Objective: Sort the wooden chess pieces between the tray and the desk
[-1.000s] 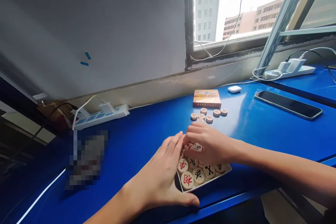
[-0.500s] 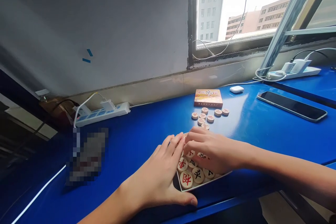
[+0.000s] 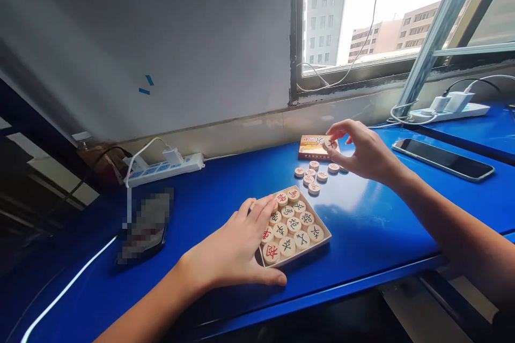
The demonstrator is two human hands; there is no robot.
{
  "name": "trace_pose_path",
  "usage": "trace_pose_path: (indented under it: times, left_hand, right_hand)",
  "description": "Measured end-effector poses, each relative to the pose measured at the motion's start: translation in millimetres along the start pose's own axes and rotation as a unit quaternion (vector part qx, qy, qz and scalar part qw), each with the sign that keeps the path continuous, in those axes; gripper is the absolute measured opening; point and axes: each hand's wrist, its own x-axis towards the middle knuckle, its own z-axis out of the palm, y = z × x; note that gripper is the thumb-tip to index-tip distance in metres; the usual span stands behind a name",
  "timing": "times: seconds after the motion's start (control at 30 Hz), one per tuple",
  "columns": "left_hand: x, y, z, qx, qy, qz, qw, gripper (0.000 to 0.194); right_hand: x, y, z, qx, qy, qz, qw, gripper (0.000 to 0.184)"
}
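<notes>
A shallow white box tray [image 3: 325, 238] near the front edge of the blue table [image 3: 225, 193] holds several round wooden chess pieces [image 3: 290, 223] with red and black characters. My left hand [image 3: 233, 249] lies flat against the tray's left side, fingers stretched out, thumb along its front. My right hand [image 3: 360, 151] is raised further back and pinches one wooden piece [image 3: 330, 144] between thumb and fingers. Below it several loose pieces [image 3: 314, 176] lie on the table, in front of an orange box lid [image 3: 309, 146].
A black phone [image 3: 442, 158] lies at the right. Power strips with plugged chargers sit by the wall at left [image 3: 164, 167] and on the right sill [image 3: 446, 110]. A blurred dark object [image 3: 145, 228] rests at the left. A window is behind.
My right hand has left the tray and moved back and up to the loose pieces, now pinching one. The tray's pieces are uncovered. My left hand stays at the tray.
</notes>
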Motion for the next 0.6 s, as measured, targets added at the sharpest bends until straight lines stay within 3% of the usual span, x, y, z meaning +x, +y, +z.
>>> trace_pose_path:
  times: [0.07, 0.17, 0.27, 0.43, 0.6]
  left_hand:
    - [0, 0, 1.0, 0.001, -0.004, -0.001, 1.0, 0.115]
    - [-2, 0, 0.9, 0.006, -0.007, -0.006, 1.0, 0.116]
    - [-2, 0, -0.4, 0.009, -0.016, -0.019, 1.0, 0.119]
    - [-1, 1, -0.8, -0.012, -0.005, -0.017, 1.0, 0.115]
    - [2, -1, 1.6, -0.05, 0.008, -0.004, 0.999, 0.112]
  right_hand:
    - [-2, 4, 4, -0.002, -0.104, -0.019, 0.994, 0.022]
    - [-9, 3, 9, 0.028, -0.275, -0.05, 0.96, 0.024]
    - [-16, 2, 13, 0.03, -0.35, -0.049, 0.935, 0.03]
    - [-15, 4, 20, -0.008, -0.264, -0.054, 0.963, 0.026]
    - [-20, -30, 31, 0.064, -0.183, -0.12, 0.974, 0.011]
